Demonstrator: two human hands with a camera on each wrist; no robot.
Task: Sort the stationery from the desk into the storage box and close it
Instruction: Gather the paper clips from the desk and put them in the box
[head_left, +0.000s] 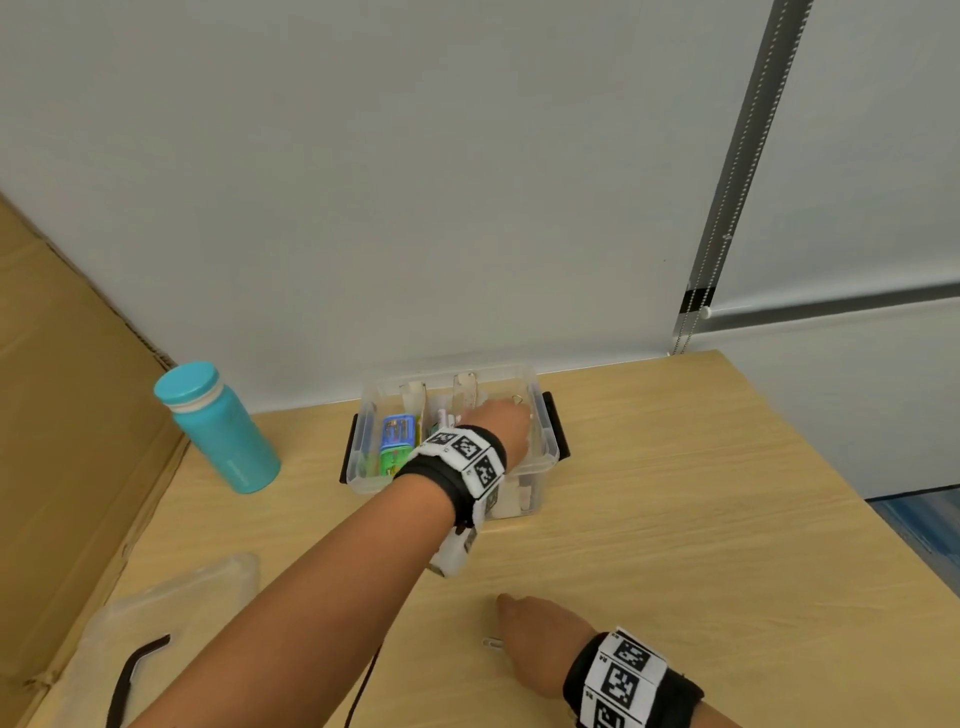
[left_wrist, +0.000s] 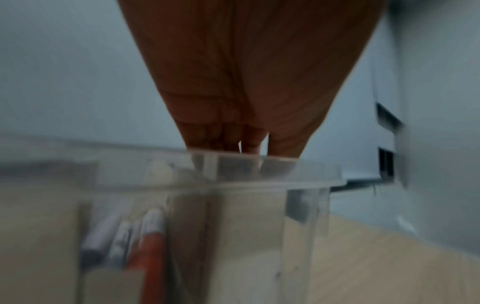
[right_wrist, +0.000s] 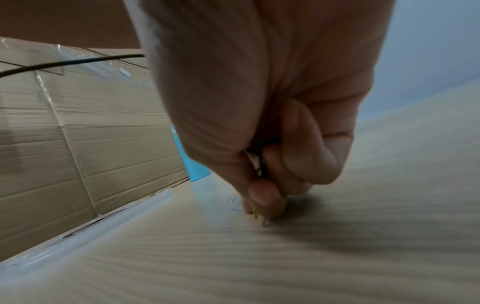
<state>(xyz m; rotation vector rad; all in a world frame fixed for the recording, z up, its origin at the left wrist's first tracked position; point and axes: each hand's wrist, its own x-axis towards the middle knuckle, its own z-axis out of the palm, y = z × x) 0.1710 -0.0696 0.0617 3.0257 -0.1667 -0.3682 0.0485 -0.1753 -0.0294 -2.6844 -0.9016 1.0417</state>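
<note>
The clear storage box (head_left: 363, 470) stands open at the back of the desk, split by dividers; a blue and green pack (head_left: 397, 441) fills its left compartment and pens (left_wrist: 152, 236) stand in the middle one. My left hand (head_left: 506, 421) reaches down into the right compartment, fingers (left_wrist: 221, 135) straight and close together. Their tips are hidden behind the box rim (left_wrist: 311, 179). A small clip (head_left: 517, 400) shows at the fingertips; whether it is held is unclear. My right hand (right_wrist: 262, 207) is down on the desk near the front, pinching paper clips (right_wrist: 255, 215). One more clip (head_left: 492, 643) lies beside it.
The clear lid (head_left: 176, 603) with a black latch lies at the front left. A teal bottle (head_left: 218, 431) stands left of the box. A cardboard carton (head_left: 62, 415) lines the left side. A black cable (head_left: 363, 680) hangs from my left wrist. The desk edge runs along the right.
</note>
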